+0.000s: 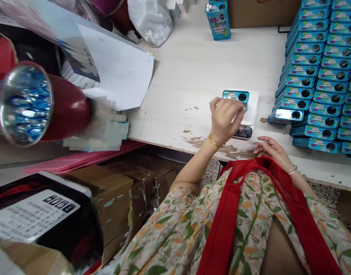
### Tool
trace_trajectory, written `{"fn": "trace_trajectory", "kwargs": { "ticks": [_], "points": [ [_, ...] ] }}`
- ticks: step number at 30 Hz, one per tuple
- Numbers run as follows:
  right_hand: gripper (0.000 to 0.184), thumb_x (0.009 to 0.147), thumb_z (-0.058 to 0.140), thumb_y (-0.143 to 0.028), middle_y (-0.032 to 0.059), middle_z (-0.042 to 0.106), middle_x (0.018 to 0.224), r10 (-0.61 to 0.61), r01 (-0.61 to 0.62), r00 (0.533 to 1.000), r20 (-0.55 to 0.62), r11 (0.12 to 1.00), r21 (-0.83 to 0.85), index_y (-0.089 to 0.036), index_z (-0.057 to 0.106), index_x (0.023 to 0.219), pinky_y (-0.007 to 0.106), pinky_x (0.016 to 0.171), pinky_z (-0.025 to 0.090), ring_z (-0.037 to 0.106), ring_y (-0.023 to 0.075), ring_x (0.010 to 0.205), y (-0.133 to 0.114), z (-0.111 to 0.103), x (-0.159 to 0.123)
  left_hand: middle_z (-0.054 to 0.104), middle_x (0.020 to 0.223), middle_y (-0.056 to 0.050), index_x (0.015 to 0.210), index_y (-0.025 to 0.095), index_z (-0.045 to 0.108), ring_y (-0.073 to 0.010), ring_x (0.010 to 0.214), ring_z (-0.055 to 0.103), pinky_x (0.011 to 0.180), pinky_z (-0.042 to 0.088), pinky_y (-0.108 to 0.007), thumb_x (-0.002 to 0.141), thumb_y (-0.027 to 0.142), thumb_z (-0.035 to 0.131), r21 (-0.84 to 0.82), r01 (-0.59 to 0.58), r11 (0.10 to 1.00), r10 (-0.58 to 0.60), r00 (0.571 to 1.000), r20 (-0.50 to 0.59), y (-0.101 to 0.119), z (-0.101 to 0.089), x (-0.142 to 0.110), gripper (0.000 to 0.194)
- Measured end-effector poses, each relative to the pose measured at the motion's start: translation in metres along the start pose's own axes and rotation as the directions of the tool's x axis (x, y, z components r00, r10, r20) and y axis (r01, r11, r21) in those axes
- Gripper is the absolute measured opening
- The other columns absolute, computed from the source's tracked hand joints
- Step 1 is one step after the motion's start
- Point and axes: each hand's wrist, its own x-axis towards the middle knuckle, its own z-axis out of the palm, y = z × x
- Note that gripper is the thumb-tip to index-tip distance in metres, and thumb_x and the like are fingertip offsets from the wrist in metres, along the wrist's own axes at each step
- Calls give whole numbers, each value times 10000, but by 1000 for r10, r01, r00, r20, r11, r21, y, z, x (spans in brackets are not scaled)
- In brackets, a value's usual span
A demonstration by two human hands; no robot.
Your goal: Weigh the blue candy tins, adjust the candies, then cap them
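Note:
A blue tin (232, 94) with a dark round opening in its top stands on a small white scale (253, 110) with a dark panel at its near end. My left hand (225, 116), gold bangle at the wrist, hovers in front of the tin and covers part of it. Its thumb and index finger come together near the tin; anything between them is too small or blurred to make out. To the right of the scale, my right hand (271, 151) rests by the table's front edge, fingers loosely stretched and holding nothing visible.
Stacked rows of similar blue tins (304, 70) line the right side, one with a plain silver end (288, 114). Another tin (218, 21) stands at the back. A red metal cup (66, 103) holding shiny blue pieces, a white sheet (118, 57) and cardboard boxes (112, 198) are at left.

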Motion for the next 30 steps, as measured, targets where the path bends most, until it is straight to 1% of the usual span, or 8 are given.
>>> {"fn": "trace_trajectory", "kwargs": {
  "ticks": [6,10,13,16,17,20,24,30],
  "points": [
    [248,910,683,-406,26,705,991,-51,61,995,88,991,-117,-270,653,1115,252,754,525,654,128,818,-40,-9,-33,686,1231,-58,1170,265,645,-208,1147,601,1010,363,-417,982,491,513,178,87,980,-113,984,140,-42,0,5,322],
    [237,923,670,-377,21,701,955,-331,315,944,-3,901,-297,-312,705,1148,280,728,538,656,143,779,-92,-36,-81,504,1487,-148,1345,170,595,-271,1444,379,1156,295,-489,975,554,482,247,127,961,-158,981,112,-48,-11,-30,545],
    [223,917,686,-320,41,705,918,-646,447,737,-200,687,-573,-267,734,1128,303,748,542,661,148,759,-142,-64,-110,321,1606,-111,1485,238,456,-298,1540,192,1236,113,-566,933,476,597,175,121,977,-155,968,196,-46,-12,-42,617],
    [142,917,680,-257,44,691,798,-860,375,417,-295,458,-806,-170,738,1013,268,634,499,610,104,616,-192,-106,-116,226,1637,17,1500,392,401,-301,1554,118,1258,-13,-595,899,432,623,60,185,981,-195,948,253,-40,-2,-32,642],
    [139,914,676,-228,50,691,775,-874,300,375,-309,430,-851,-134,724,1003,250,594,470,590,89,586,-208,-123,-113,220,1632,63,1490,442,394,-307,1552,118,1259,-40,-602,880,434,630,14,211,977,-207,941,269,-37,1,-27,653],
    [242,897,665,-218,114,731,912,-788,-87,470,-397,407,-910,-43,688,1063,246,640,424,586,53,623,-246,-169,-91,230,1596,178,1449,555,376,-337,1540,147,1257,-63,-626,815,461,650,-88,268,959,-233,929,287,-26,7,-11,696],
    [470,773,692,-427,187,691,1140,-645,-430,547,-534,330,-840,10,642,935,255,799,391,627,81,939,-272,-207,-41,235,1574,250,1425,602,356,-379,1506,250,1241,107,-645,784,495,635,-68,208,976,-189,957,221,-24,2,-3,708],
    [389,726,664,-429,271,595,1295,-595,-439,560,-576,377,-816,-132,433,626,182,760,382,589,127,1178,-265,-216,9,370,1537,238,1392,588,449,-333,1436,393,1210,307,-561,812,359,644,-15,164,986,-162,983,90,-26,-23,-13,653]
  ]
}}
